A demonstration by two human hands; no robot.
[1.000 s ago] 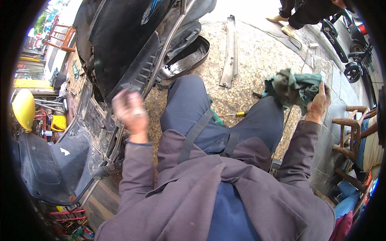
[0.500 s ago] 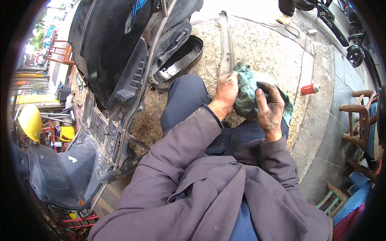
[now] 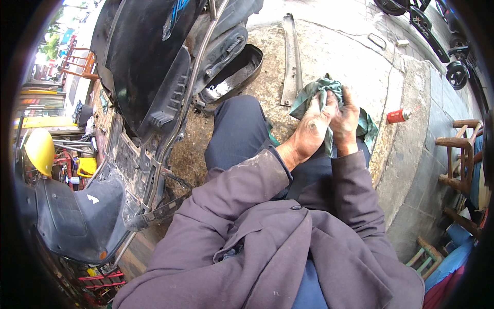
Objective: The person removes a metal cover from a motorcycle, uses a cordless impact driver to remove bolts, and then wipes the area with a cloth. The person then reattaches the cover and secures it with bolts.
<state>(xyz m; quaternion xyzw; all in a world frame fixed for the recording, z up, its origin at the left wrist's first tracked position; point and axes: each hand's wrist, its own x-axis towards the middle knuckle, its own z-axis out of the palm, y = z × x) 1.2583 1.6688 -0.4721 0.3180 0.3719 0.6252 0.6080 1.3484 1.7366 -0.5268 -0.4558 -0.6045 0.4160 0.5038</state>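
Between both hands, over my knees, is a crumpled green cloth [image 3: 310,99]. My left hand [image 3: 312,129] is closed on it, and my right hand [image 3: 343,120] grips it alongside, their fingers close together and partly hidden in the folds. Part of the cloth hangs past my right hand. A long pale strip [image 3: 289,62] lies on the ground just beyond the cloth, and a red can [image 3: 397,116] lies on its side to the right.
At my left stands a dismantled scooter with dark panels [image 3: 149,62] and a bare frame, a black open housing [image 3: 231,74] beside it. A yellow rounded object [image 3: 40,151] is farther left. Wooden stools [image 3: 458,157] are at right, parked scooters [image 3: 427,33] at back right.
My left hand has swung from beside the scooter onto the cloth, which moved inward from my right. The hands now overlap more. The person at top right is no longer visible.
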